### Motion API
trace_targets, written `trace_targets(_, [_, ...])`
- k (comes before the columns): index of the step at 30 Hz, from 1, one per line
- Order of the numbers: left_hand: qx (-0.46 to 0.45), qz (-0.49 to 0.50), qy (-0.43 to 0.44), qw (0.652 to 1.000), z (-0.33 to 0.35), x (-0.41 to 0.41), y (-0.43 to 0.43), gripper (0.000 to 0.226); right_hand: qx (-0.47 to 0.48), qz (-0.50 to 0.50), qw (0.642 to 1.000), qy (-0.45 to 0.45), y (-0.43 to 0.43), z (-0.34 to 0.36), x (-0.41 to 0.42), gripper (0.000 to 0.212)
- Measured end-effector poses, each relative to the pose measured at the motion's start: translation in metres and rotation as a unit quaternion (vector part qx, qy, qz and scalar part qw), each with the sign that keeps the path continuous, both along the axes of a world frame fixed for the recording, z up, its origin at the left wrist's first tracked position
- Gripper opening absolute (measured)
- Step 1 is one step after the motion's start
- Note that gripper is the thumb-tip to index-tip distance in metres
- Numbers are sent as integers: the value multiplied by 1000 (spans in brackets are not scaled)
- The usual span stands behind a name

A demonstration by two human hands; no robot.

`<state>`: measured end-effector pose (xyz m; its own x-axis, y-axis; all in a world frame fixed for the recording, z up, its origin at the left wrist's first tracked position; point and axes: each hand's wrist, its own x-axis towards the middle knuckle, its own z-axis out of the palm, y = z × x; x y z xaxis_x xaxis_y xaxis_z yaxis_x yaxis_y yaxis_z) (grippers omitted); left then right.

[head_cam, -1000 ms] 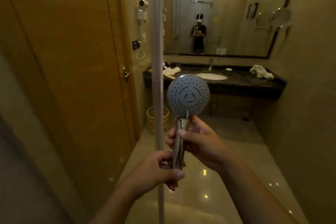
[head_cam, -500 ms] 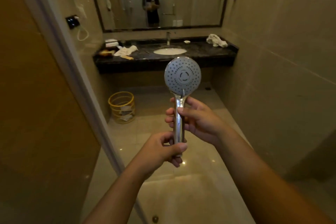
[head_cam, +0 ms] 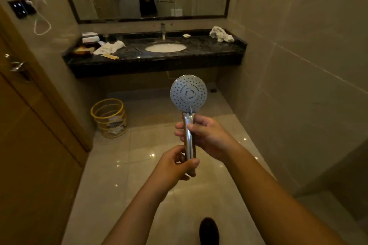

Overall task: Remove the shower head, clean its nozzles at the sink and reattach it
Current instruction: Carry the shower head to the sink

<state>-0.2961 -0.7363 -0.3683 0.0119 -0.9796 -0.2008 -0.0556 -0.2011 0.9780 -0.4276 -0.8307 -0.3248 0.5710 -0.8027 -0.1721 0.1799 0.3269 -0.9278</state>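
Shower head [head_cam: 188, 93]: detached, upright at frame centre, nozzles toward camera; right hand [head_cam: 207, 137] wraps upper handle, left hand [head_cam: 175, 165] pinches its base. Step, by judgement: carrying to sink [head_cam: 165, 47], upper centre; next, reach the faucet [head_cam: 162, 31].

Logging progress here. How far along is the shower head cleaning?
Removal looks done: the shower head is off its mount, no hose visible, held by the left hand low and the right hand higher. In hand: carrying it. Left: washing its nozzles at the sink ahead, then reattaching.
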Motion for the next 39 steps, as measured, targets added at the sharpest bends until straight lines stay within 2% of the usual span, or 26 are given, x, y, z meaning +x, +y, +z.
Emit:
trace_targets(4, [26, 27, -18, 999, -31, -4, -95, 25, 4, 8, 1000, 5, -102, -42, 5, 32])
trace_targets(10, [62, 36, -23, 997, -41, -15, -222, 25, 13, 44, 998, 39, -239, -53, -7, 30])
trace_targets(15, [64, 50, -16, 997, -32, -17, -293, 23, 40, 11, 999, 27, -313, -53, -12, 24])
trace_targets(21, [66, 74, -30, 995, -23, 5, -362, 15, -6, -1, 997, 70, -384, -47, 1, 11])
trace_targets(27, [31, 75, -4, 997, -23, 43, -430, 16, -40, 21, 996, 71, -454, -41, 45, 13])
trace_targets(31, [10, 92, 47, 995, -26, 79, -489, 50, -52, 34, 995, 75, -513, -46, 87, 14])
trace_targets(32, [6, 93, 53, 994, -24, 90, -507, 52, -58, 35, 994, 81, -531, -46, 100, 13])
trace_targets(39, [-5, 107, 64, 992, -13, 176, -637, 37, -115, 38, 982, 143, -657, -34, 192, 14])
